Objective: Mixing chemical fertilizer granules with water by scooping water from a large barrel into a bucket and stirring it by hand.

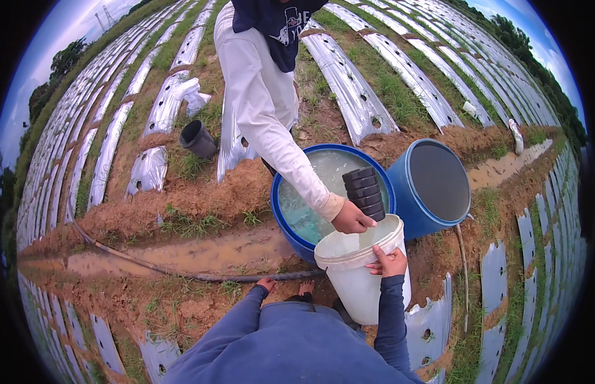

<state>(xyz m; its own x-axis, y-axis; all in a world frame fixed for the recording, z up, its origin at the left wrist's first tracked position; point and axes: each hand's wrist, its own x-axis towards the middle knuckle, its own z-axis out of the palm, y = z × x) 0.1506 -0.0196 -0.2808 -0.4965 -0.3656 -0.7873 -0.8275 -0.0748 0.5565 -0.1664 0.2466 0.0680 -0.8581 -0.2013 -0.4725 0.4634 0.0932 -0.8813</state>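
Note:
My right hand (388, 261) grips the rim of a white plastic bucket (358, 281), fingers curled over its edge. The bucket stands tilted in front of a round blue barrel (286, 221) of cloudy water. A co-worker's hand (354, 218) reaches over the bucket's mouth, next to a black ribbed container (364, 192); its exact kind and whether the hand holds it are unclear. My left hand (267, 283) is low at my left, close to a black hose (230, 278); its fingers are too small to make out.
A second blue barrel (432, 182), full of greyish water, leans beside the first. A muddy water channel (182, 249) runs across. Beyond it lie planting beds under silvery plastic film (349, 86), with a black pot (198, 139). A thin stick (464, 275) lies at the right.

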